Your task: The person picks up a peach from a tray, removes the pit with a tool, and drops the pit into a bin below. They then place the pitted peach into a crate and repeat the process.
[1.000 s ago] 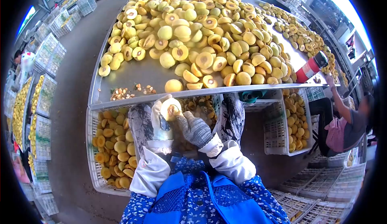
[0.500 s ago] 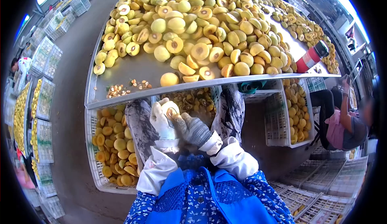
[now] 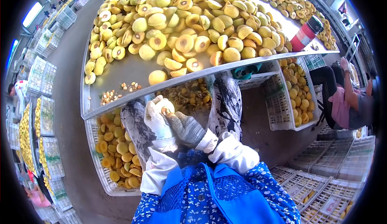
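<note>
My left hand (image 3: 158,121), in a white glove, is closed around a halved yellow peach (image 3: 164,104) above my lap. The cut face of the fruit is partly covered by fingers. My right hand (image 3: 187,128), in a grey glove, presses its bent fingertips against the brown pit area of that half. Whether a tool is in the right hand is hidden. Just beyond my hands is the metal table (image 3: 133,73), heaped with peach halves (image 3: 184,43), many with brown centres. Small pit pieces (image 3: 109,98) lie near its front left corner.
A white crate (image 3: 105,179) of peach halves stands left of my legs, another (image 3: 278,103) to the right. Fruit scraps (image 3: 189,97) lie under the table edge. A red bottle (image 3: 306,34) stands on the table. A seated person (image 3: 348,99) is at right, beside stacked crates (image 3: 322,191).
The view has tilted, so the table and crates appear shifted. Both hands stay together on the peach half, and the right fingertips have moved slightly over its centre.
</note>
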`<state>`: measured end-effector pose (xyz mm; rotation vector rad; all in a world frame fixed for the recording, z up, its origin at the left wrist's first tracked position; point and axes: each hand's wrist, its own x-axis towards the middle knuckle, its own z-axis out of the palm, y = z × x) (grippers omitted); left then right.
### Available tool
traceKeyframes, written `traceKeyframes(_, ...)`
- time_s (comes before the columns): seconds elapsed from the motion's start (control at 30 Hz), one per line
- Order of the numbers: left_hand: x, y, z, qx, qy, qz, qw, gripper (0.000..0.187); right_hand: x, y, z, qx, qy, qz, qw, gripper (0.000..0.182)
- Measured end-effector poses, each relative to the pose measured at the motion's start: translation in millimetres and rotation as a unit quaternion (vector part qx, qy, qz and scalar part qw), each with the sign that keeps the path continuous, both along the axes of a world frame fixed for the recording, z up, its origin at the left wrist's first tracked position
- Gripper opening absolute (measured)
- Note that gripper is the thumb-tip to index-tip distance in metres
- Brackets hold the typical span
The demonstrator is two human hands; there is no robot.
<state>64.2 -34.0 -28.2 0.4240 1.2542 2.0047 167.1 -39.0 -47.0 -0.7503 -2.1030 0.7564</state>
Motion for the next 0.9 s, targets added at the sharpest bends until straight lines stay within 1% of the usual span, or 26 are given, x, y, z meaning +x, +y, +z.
traceKeyframes(0.07,-4,1,-5,-0.009,0.004,0.004,1.000,0.037,-7,-7,-3,-0.016,-0.023,-0.050,0.998,0.029)
traceKeyframes(0.1,-5,0,-8,-0.006,0.004,0.005,1.000,0.037,-8,-7,-7,-0.031,-0.018,-0.038,0.999,0.030)
traceKeyframes(0.2,-5,-3,-11,-0.004,0.020,0.010,1.000,0.036,-7,-8,-15,0.019,-0.031,-0.041,0.999,0.031)
traceKeyframes(0.3,-3,-3,-15,-0.006,0.026,0.028,0.999,0.034,-6,-9,-9,0.030,-0.034,-0.047,0.998,0.034)
traceKeyframes(0.37,-2,-3,-11,-0.019,0.024,0.041,0.999,0.030,-5,-8,-8,0.005,-0.031,-0.029,0.999,0.035)
traceKeyframes(0.5,-1,-6,-6,-0.024,0.025,0.028,0.999,0.027,-3,-5,-6,-0.020,-0.009,-0.007,1.000,0.036)
traceKeyframes(0.6,-4,-6,-9,-0.025,0.026,0.029,0.999,0.026,-4,-5,-8,-0.033,-0.012,0.003,0.999,0.035)
traceKeyframes(0.7,-6,-6,-10,-0.033,0.029,0.026,0.999,0.027,-5,-6,-6,-0.083,-0.018,0.020,0.996,0.032)
traceKeyframes(0.8,-7,-7,-12,-0.033,0.043,0.023,0.998,0.029,-5,-4,-8,-0.066,0.026,0.027,0.997,0.027)
traceKeyframes(0.9,-6,-8,-10,-0.036,0.051,0.017,0.998,0.031,-2,-5,11,-0.253,0.096,0.040,0.962,0.027)
